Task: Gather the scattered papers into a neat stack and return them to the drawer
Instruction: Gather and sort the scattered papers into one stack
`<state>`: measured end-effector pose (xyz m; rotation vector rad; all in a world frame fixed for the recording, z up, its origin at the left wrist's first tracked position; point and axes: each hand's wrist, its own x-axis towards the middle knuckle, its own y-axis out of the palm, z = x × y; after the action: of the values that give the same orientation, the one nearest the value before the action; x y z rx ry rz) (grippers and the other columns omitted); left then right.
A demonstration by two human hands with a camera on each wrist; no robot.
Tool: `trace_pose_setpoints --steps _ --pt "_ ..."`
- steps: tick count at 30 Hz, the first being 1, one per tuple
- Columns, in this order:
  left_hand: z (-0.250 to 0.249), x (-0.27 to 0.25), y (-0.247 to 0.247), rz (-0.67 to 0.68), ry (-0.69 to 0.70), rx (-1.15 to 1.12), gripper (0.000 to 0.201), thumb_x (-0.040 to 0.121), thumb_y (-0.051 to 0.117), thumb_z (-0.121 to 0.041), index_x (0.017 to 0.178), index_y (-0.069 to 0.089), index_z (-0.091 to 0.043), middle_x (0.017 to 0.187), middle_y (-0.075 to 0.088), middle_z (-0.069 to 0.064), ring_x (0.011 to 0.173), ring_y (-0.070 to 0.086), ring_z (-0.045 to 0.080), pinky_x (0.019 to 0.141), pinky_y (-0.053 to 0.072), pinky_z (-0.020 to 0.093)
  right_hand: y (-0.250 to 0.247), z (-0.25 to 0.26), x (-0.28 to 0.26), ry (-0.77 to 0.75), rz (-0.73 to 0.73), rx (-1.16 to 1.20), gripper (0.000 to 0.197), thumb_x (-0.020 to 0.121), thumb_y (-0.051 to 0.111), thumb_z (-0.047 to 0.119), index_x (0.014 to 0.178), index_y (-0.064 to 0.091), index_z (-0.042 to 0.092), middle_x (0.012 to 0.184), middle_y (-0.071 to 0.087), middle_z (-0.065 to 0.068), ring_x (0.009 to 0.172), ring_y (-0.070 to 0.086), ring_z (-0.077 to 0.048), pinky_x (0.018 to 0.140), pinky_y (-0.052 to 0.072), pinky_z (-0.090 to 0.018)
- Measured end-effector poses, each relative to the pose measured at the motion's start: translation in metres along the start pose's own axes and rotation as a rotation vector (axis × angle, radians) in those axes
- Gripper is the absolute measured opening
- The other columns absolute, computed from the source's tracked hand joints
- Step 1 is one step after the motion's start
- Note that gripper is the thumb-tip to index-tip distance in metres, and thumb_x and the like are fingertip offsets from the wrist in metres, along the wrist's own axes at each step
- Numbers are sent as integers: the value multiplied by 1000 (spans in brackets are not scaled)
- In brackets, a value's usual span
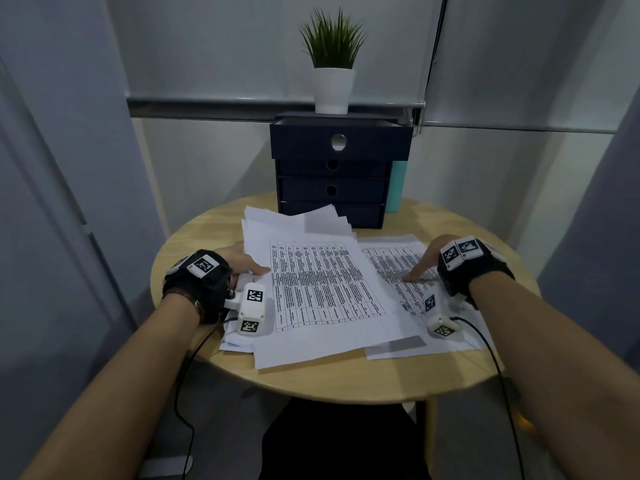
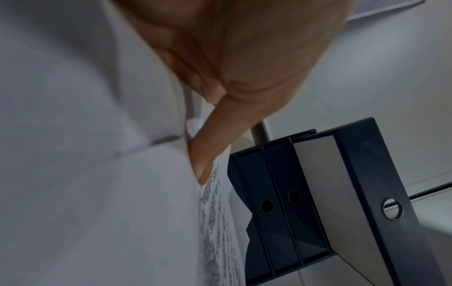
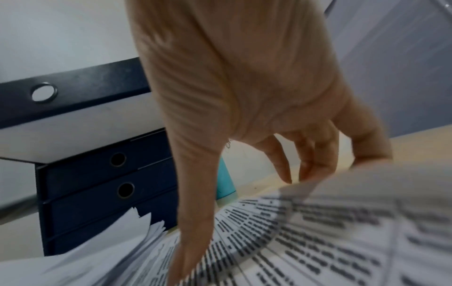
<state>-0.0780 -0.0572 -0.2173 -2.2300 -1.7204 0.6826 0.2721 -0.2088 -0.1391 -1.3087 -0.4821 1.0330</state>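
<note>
— While your left hand (image 1: 239, 263) lies on the left edge of the papers (image 1: 322, 282), how do its fingers sit?

— You have the thumb on top of a sheet; whether the other fingers curl under, I cannot tell.

— And your right hand (image 1: 429, 261)?

— Your thumb presses the right-hand sheet, fingers reaching down at its far edge. The papers lie fanned across the round table (image 1: 346, 382); the top drawer (image 1: 341, 142) stands pulled out.
</note>
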Motion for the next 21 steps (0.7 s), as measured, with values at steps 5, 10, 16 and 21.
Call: trace_pose_setpoints --steps 5,10,16,21 --pt "-21 -7 1 224 -14 229 73 66 86 -30 128 51 -13 124 64 13 105 62 35 95 49 55 -6 0 -7 -52 28 213 32 45 94 32 63 76 13 77 76 -10 78 71 -31 68 59 -38" --pt "-28 -14 6 220 -8 276 45 84 71 -22 124 55 -9 115 65 16 76 59 30 63 49 32 -30 -5 -9 -48 -122 71 22 80 75 24 84 66 4 98 67 -11 82 60 -27 73 48 -28" --pt "-19 2 6 245 -18 198 72 58 84 -30 123 56 -17 125 64 13 114 60 36 101 45 54 -48 -28 -46 -3 -573 -329 23 81 62 14 102 62 5 102 63 -20 95 60 -34 82 52 -38" --pt "-35 -18 16 282 18 230 53 79 74 -17 127 52 -10 125 62 13 109 60 38 92 50 51 -56 -38 -56 98 -477 -42 24 81 70 18 94 58 3 98 57 -18 97 60 -33 82 50 -38"
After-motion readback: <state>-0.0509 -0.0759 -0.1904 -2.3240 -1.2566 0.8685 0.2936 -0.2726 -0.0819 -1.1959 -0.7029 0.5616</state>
